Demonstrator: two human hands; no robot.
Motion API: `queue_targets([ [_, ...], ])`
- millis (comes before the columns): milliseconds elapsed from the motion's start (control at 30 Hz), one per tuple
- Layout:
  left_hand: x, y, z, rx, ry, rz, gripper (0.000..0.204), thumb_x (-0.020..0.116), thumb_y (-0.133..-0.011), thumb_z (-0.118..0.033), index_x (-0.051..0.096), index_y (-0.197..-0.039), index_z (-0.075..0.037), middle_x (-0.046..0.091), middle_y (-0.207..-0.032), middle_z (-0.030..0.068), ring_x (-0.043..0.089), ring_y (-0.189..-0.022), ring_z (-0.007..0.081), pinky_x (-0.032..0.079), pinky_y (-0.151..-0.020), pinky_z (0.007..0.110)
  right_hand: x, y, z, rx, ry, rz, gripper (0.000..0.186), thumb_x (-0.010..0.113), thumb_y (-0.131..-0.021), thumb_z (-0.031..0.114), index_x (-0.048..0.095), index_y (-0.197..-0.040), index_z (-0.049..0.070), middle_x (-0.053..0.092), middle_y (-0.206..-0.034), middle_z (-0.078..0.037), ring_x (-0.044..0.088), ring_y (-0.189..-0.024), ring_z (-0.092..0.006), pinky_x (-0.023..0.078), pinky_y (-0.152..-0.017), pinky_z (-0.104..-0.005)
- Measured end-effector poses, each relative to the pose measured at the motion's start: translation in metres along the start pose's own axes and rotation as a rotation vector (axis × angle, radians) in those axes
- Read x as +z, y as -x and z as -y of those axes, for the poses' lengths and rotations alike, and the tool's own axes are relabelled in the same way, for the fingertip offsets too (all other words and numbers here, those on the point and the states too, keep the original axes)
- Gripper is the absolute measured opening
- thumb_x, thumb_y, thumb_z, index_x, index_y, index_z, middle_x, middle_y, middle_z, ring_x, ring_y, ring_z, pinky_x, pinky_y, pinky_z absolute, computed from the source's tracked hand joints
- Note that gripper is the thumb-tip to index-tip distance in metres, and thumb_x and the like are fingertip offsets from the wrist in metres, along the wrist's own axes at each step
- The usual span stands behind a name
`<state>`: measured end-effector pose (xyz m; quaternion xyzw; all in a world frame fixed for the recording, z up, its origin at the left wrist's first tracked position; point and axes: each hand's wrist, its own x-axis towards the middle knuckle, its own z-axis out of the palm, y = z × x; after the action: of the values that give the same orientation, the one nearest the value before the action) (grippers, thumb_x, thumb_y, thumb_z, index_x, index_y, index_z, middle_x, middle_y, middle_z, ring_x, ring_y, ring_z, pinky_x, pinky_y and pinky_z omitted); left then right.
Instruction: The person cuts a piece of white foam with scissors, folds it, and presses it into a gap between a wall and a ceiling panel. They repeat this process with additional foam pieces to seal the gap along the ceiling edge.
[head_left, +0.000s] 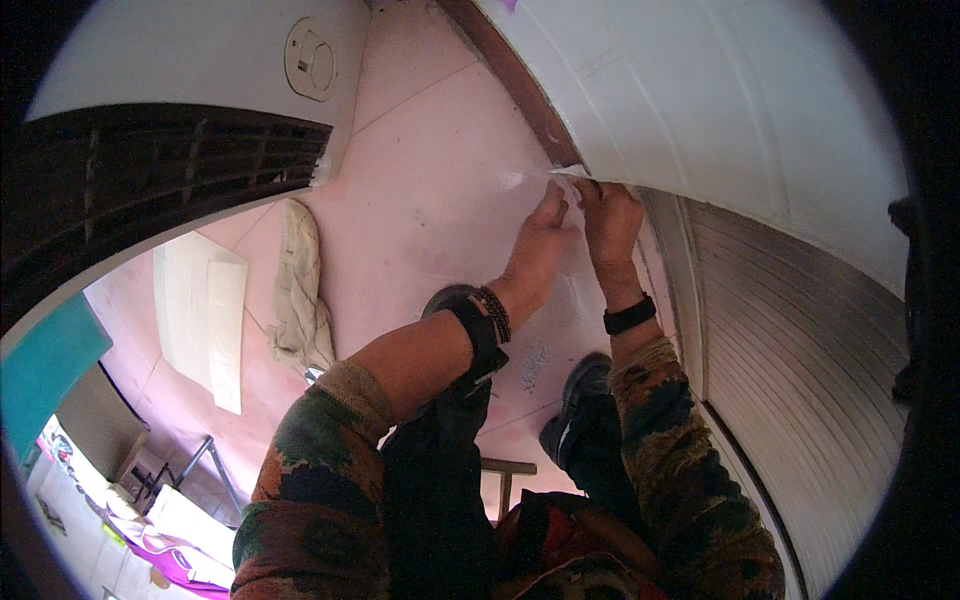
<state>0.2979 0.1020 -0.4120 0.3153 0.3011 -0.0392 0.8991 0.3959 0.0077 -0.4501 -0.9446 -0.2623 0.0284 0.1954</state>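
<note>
A large white sheet (pixel 700 110) with faint raised lines covers the wall at the upper right. Its lower corner meets the end of a brown baseboard (pixel 525 90), where a thin white flap (pixel 570 171) sticks out. My right hand (pixel 612 222) is closed at this corner, fingers pinching the sheet's edge. Just to its left, my left hand (pixel 540 245) is closed too, thumb and fingers drawn together below the flap. Whatever lies between the left fingertips is too small to make out. Both hands are low, close to the pink floor (pixel 420 160).
Ribbed grey panelling (pixel 800 370) runs along the right. A white cabinet (pixel 240 50) with a dark grille stands at the upper left. A crumpled beige cloth (pixel 298 290) and white sheet pieces (pixel 200 310) lie on the floor at left. Beneath me is a stool (pixel 508 468).
</note>
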Motion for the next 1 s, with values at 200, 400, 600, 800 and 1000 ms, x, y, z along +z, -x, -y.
queue_targets([
  [200,0.022,0.005,-0.01,0.032,0.002,0.051,0.082,0.05,-0.086,-0.002,0.003,-0.153,-0.002,0.014,-0.158,0.0118,0.009,-0.147,0.0219,0.012,-0.117,0.033,-0.005,0.005,0.003,-0.101,0.026,-0.054,0.015,0.065,-0.087,0.02,0.072,-0.088,0.007,0.067,-0.073,-0.014,0.066,-0.061,-0.0272,0.05,-0.056,-0.0365],
  [400,0.018,-0.014,0.004,0.114,0.079,0.056,0.044,0.045,-0.09,-0.015,0.039,-0.132,-0.004,0.046,-0.122,0.0058,0.037,-0.122,0.0189,0.021,-0.11,0.032,-0.006,0.003,-0.001,-0.065,-0.061,-0.006,0.015,0.062,-0.087,0.017,0.071,-0.09,0.007,0.066,-0.081,-0.017,0.066,-0.068,-0.0331,0.052,-0.06,-0.0408],
  [600,0.024,-0.027,0.015,0.158,0.281,-0.005,0.032,0.044,-0.093,-0.019,0.049,-0.122,-0.006,0.051,-0.117,0.0036,0.042,-0.113,0.0174,0.028,-0.105,0.035,-0.009,0.003,0.007,-0.087,-0.123,-0.011,0.012,0.063,-0.084,0.012,0.069,-0.087,0.002,0.067,-0.084,-0.021,0.066,-0.072,-0.0373,0.052,-0.065,-0.043],
  [800,0.029,-0.035,0.02,0.078,0.308,-0.16,0.035,0.047,-0.098,-0.031,0.05,-0.123,-0.007,0.053,-0.121,0.0038,0.043,-0.118,0.0179,0.03,-0.106,0.034,-0.032,-0.003,0.02,0.015,-0.089,0.163,0.01,0.061,-0.084,0.008,0.066,-0.088,0.0,0.066,-0.085,-0.023,0.065,-0.077,-0.0401,0.052,-0.067,-0.045],
  [1000,0.023,-0.05,0.021,0.06,0.413,-0.229,0.026,0.051,-0.097,-0.029,0.056,-0.111,-0.007,0.054,-0.102,0.0013,0.048,-0.101,0.0148,0.039,-0.093,0.035,-0.059,0.002,0.04,-0.092,-0.024,0.212,0.018,0.061,-0.087,0.012,0.062,-0.1,0.0,0.065,-0.086,-0.023,0.065,-0.078,-0.041,0.052,-0.069,-0.0465],
])
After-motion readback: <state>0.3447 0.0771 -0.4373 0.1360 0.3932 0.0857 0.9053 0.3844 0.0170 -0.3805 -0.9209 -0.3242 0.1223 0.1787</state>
